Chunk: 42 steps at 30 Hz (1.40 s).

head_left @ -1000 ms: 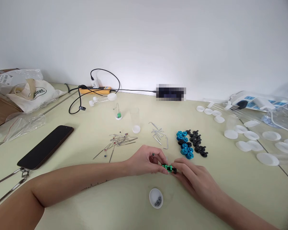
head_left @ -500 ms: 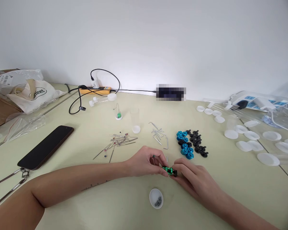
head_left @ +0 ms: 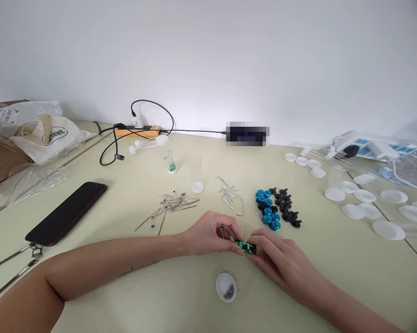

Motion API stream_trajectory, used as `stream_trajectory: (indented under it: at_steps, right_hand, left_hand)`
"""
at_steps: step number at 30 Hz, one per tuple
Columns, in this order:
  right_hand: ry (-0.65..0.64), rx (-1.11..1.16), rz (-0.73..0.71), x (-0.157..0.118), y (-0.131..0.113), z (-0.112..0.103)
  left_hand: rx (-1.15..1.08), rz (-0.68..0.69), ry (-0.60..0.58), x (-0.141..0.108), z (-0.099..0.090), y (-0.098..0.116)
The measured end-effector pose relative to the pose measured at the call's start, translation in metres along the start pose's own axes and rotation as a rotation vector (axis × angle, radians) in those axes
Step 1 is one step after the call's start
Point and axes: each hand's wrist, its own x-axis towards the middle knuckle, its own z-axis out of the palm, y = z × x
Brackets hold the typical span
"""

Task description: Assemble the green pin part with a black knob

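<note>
— Any writing you can read?
— Only the oval logo on the cloth bag [head_left: 52, 134] at the table's far left corner; its letters are too small to be sure of.
— Anything else?
— No.

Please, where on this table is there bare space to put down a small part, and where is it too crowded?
Free patches: the table between the right hand and the white lids, and between the phone and the pin pile. Crowded: around the blue and black knobs, the hex keys, and beside the left hand, near the small white cap.
</note>
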Motion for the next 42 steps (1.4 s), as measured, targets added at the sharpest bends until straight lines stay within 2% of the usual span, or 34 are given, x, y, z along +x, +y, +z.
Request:
stream_trajectory:
  at_steps: [5, 25, 29, 31, 33, 35, 37, 39, 42]
  right_hand:
    - [-0.024, 0.025, 0.05, 0.0, 0.0, 0.0]
    - [-0.006, 0.007, -0.012, -0.001, 0.0, 0.0]
    - [-0.007, 0.053, 0.018, -0.001, 0.002, 0.0]
    - [-0.006, 0.081, 0.039, -0.001, 0.003, 0.0]
    - [0.0, 0.101, 0.053, -0.001, 0.004, -0.001]
    - [0.008, 0.112, 0.056, -0.001, 0.004, -0.001]
    - [0.016, 0.115, 0.05, -0.002, 0.004, -0.001]
    - [0.021, 0.115, 0.046, -0.002, 0.004, -0.001]
    - [0.025, 0.119, 0.04, -0.001, 0.003, -0.001]
  left_hand:
    - [-0.012, 0.005, 0.005, 0.0, -0.001, 0.001]
    - [0.005, -0.005, 0.005, 0.0, -0.001, 0.0]
    - [0.052, 0.02, 0.015, -0.002, 0.001, 0.003]
    - [0.18, 0.125, 0.098, -0.007, 0.001, 0.006]
    - [0.405, 0.309, 0.232, -0.019, 0.0, 0.008]
    - [0.652, 0.489, 0.359, -0.038, -0.006, 0.008]
    - [0.888, 0.575, 0.465, -0.065, -0.019, 0.006]
    - [1.098, 0.505, 0.619, -0.099, -0.038, 0.0]
    - [1.479, 0.182, 1.012, -0.156, -0.068, -0.013]
